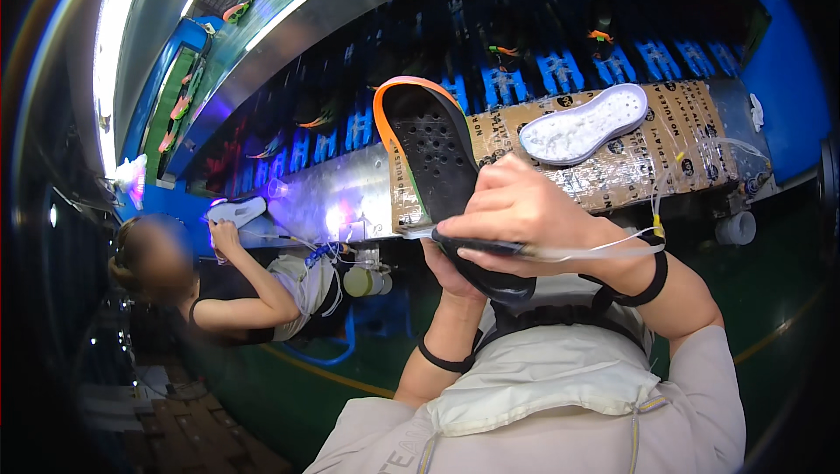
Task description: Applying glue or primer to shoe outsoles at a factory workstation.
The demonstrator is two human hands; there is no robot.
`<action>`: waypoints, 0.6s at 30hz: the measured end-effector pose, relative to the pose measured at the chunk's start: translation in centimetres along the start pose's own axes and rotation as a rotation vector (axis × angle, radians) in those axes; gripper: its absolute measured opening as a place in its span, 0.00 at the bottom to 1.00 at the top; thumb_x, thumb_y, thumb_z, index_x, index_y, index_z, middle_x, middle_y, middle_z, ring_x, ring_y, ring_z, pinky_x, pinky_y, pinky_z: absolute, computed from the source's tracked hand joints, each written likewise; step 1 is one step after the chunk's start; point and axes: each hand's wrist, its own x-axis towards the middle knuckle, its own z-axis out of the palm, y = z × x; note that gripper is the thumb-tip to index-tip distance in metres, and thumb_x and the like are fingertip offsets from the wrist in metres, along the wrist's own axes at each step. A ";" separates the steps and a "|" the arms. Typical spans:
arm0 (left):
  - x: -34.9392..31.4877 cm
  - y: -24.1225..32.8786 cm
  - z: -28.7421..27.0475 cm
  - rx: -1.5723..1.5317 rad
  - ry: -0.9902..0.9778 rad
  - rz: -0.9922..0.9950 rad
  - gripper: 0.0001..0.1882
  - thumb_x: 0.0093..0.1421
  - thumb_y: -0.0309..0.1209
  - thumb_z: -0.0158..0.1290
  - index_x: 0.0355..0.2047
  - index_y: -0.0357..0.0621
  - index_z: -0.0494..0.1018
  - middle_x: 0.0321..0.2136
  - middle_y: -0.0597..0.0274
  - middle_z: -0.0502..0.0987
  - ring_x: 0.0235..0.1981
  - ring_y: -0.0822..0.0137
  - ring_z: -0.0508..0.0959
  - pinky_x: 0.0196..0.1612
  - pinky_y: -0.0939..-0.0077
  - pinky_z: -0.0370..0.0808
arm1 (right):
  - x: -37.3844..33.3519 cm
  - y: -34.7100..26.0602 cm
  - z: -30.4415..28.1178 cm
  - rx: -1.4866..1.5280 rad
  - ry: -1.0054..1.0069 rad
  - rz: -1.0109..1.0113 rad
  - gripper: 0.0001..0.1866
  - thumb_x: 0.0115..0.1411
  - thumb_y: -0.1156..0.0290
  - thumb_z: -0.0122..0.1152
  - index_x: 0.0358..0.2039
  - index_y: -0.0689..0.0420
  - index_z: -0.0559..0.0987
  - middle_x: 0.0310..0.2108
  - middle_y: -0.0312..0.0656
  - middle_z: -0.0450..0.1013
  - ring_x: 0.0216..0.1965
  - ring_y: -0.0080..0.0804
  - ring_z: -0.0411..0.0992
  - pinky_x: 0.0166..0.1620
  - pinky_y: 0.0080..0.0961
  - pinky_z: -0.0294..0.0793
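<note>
My left hand (453, 271) is closed around a shoe sole (429, 137) from below. The sole is black inside with a cluster of small holes, and its rim is orange, turning green along the side. It is tilted, its glossy dark end near my waist. My right hand (516, 212) grips a slim black-handled tool (479, 245) over the sole. A clear tube runs from the tool past my right wrist. The tool's pale tip reaches the sole's left edge; whether it touches there I cannot tell. A white sole (584, 124) lies on the bench beyond my right hand.
Printed brown cardboard (691, 137) covers part of the metal bench (328, 203). Behind it runs a row of blue holders (560, 73) with dark shoe parts. A yellow fitting (658, 227) sits on the tubing. At left, a co-worker (254, 286) handles another white sole (236, 212).
</note>
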 end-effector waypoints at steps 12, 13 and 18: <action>1.5 1.4 -1.5 -0.182 -0.239 -0.067 0.46 0.67 0.70 0.36 0.69 0.45 0.66 0.64 0.44 0.73 0.62 0.48 0.76 0.66 0.49 0.73 | -0.9 -1.6 -0.7 -0.161 0.067 0.193 0.12 0.54 0.69 0.71 0.41 0.52 0.85 0.27 0.33 0.75 0.36 0.33 0.73 0.43 0.35 0.69; 1.7 1.3 0.0 -0.101 -0.230 -0.011 0.47 0.67 0.70 0.37 0.69 0.43 0.66 0.64 0.41 0.71 0.62 0.46 0.75 0.67 0.47 0.72 | -1.1 -1.7 -0.3 -0.123 -0.016 0.093 0.13 0.54 0.69 0.72 0.41 0.52 0.85 0.28 0.33 0.75 0.36 0.34 0.73 0.42 0.35 0.68; 2.3 2.7 1.1 -0.244 -0.215 -0.093 0.47 0.67 0.69 0.42 0.68 0.39 0.65 0.61 0.36 0.70 0.62 0.40 0.72 0.64 0.42 0.74 | -0.6 -2.9 -3.1 0.091 -0.087 0.130 0.20 0.51 0.72 0.75 0.47 0.55 0.85 0.32 0.35 0.78 0.37 0.35 0.74 0.43 0.35 0.70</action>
